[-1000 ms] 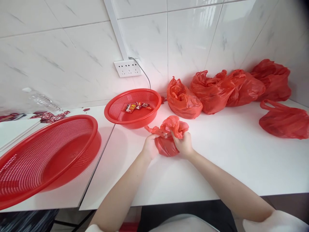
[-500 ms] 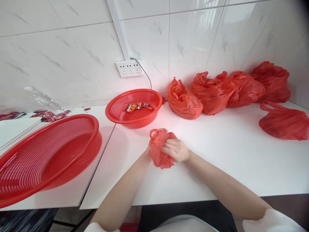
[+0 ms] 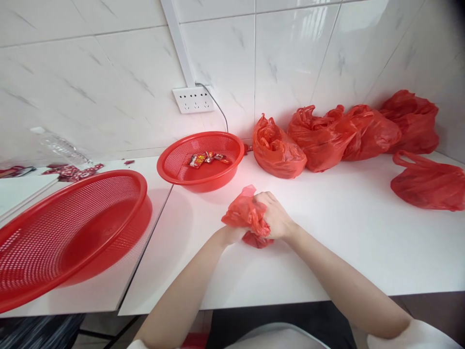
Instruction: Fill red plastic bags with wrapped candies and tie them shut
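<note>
A crumpled red plastic bag [image 3: 244, 209] is between my hands, just above the white table [image 3: 327, 252]. My right hand [image 3: 275, 215] is closed on its right side, back of the hand up. My left hand [image 3: 236, 234] is under the bag, its fingers covered by the plastic, so its grip is hidden. Beyond my hands, a round red basket [image 3: 201, 184] holds several small wrapped packets [image 3: 197, 161].
A large red basket [image 3: 141, 194] stands tilted at the left. Several filled red bags [image 3: 279, 152] line the wall, with another bag [image 3: 428, 184] at the right. A clear bottle [image 3: 63, 146] and red wrappers [image 3: 78, 172] lie back left. A socket strip [image 3: 193, 100] is on the wall.
My right hand has turned and closed on the bag's right side. The bag has shifted and bunched differently, and my left hand sits lower beneath it. The view has moved slightly.
</note>
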Tool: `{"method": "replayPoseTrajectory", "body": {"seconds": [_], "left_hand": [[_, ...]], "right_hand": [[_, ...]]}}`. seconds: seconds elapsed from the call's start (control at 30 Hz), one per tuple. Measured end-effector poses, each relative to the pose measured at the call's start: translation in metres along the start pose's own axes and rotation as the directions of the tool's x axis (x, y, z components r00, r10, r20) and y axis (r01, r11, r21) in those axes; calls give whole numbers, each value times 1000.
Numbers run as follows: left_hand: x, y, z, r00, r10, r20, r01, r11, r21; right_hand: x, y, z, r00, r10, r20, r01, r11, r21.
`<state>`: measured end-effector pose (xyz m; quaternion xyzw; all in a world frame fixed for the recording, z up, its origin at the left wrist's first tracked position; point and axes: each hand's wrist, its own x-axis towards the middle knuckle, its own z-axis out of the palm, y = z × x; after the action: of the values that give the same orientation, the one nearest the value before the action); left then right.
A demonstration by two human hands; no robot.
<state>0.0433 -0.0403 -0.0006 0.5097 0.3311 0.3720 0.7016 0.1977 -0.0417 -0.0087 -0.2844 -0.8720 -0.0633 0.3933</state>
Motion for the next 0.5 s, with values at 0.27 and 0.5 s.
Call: {"method": "replayPoseTrajectory", "body": {"seconds": [0.27, 0.5], "left_hand": [[-1, -3, 5, 981, 2, 195, 0, 1000, -10], [0, -4, 24, 984, 131, -119, -105, 974, 199]], "right_hand": [[-2, -1, -8, 982, 105, -160, -138, 967, -214], [0, -7, -6, 924, 378, 55, -356, 904, -235]]}}
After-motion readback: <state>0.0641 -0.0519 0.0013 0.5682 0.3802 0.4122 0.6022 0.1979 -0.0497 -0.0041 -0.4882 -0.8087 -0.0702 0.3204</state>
